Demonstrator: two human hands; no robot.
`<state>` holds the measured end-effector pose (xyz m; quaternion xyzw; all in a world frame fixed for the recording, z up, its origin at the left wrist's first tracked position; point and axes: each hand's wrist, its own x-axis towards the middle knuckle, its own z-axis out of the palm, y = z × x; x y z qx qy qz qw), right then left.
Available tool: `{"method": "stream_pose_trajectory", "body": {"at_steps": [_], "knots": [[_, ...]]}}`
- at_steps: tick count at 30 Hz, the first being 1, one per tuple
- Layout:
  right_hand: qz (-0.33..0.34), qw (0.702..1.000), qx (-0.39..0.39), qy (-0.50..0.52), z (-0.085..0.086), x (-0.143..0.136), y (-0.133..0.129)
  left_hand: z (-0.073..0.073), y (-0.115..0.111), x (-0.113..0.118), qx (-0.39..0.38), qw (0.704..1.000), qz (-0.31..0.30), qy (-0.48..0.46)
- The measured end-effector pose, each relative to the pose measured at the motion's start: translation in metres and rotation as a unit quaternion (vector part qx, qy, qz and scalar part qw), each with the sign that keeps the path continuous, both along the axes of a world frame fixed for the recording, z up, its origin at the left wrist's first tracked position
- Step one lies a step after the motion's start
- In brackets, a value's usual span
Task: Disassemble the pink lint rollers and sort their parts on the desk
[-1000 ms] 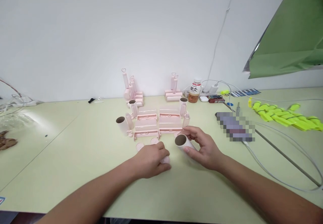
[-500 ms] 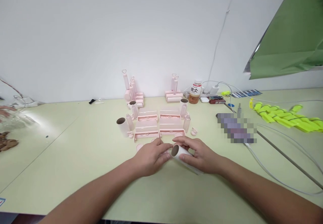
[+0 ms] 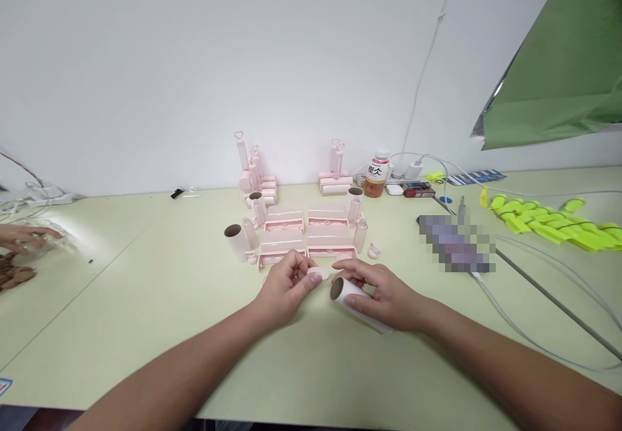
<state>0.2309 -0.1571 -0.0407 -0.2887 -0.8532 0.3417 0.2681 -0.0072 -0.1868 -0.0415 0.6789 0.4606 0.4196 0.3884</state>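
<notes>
My left hand (image 3: 286, 286) pinches a small pale pink round cap (image 3: 319, 273) between thumb and fingers. In my right hand (image 3: 383, 291) lies a white paper roll (image 3: 362, 308) with a brown cardboard core, its open end facing the cap a short gap away. Just beyond my hands stand open pink cases (image 3: 332, 251) with clear lids, set in two columns. Beside them on the left is an upright white roll (image 3: 237, 243). A clear pink bottle (image 3: 360, 236) stands at their right, close to a small pink part (image 3: 373, 251).
Finished-looking pink cases and heart-topped sticks (image 3: 243, 155) stand by the wall. Farther right are a drink bottle (image 3: 376, 175), a phone (image 3: 454, 243) with its cable, and yellow-green strips (image 3: 549, 220). Another person's hand (image 3: 32, 233) is at the far left.
My left hand has lifted slightly and drawn back from the roll, bringing the pink cap into view. My right hand keeps the roll nearly still. The other person's hand reaches farther in.
</notes>
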Motion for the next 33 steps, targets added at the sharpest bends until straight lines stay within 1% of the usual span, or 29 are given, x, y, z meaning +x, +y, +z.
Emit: {"method": "stream_pose_trajectory", "body": {"at_steps": [4,6,8,13,17,20,22,24,27,28,29,31,33], "knots": [[0.012,1.0,0.002,0.015,-0.001,-0.002,-0.002,-0.007,-0.002,0.002,0.032,0.998,-0.049,-0.02],[0.02,0.999,0.01,0.024,-0.002,-0.003,-0.003,-0.01,-0.003,0.003,0.048,0.997,-0.067,-0.008],[0.021,0.999,0.023,0.03,-0.002,-0.004,-0.004,-0.011,-0.003,0.004,0.051,0.996,-0.069,0.018],[0.024,0.998,0.038,0.04,-0.001,-0.004,-0.006,-0.009,-0.004,0.002,0.045,0.991,-0.07,0.104],[0.022,0.999,0.029,0.032,-0.002,-0.003,-0.006,-0.005,-0.005,0.001,0.066,0.983,-0.073,0.156],[0.027,0.998,0.032,0.039,-0.003,-0.004,-0.006,-0.004,-0.005,0.0,0.102,0.976,-0.101,0.166],[0.03,0.997,0.035,0.055,-0.004,-0.004,-0.006,-0.005,-0.006,0.0,0.13,0.973,-0.117,0.152],[0.018,0.997,0.036,0.067,-0.005,-0.003,-0.006,-0.007,-0.007,0.001,0.164,0.973,-0.096,0.131],[-0.021,0.997,0.038,0.071,-0.005,-0.003,-0.006,-0.009,-0.009,0.002,0.237,0.967,-0.025,0.096],[-0.028,0.996,0.036,0.074,-0.004,-0.003,-0.006,-0.009,-0.009,0.002,0.257,0.962,-0.012,0.093],[-0.03,0.996,0.032,0.082,-0.004,-0.003,-0.005,-0.008,-0.01,0.002,0.272,0.957,-0.018,0.099],[-0.024,0.994,0.021,0.101,-0.003,-0.003,-0.005,-0.005,-0.011,0.003,0.283,0.949,-0.068,0.121],[-0.008,0.994,0.006,0.111,-0.003,-0.005,-0.006,-0.002,-0.012,0.004,0.274,0.945,-0.112,0.14]]}}
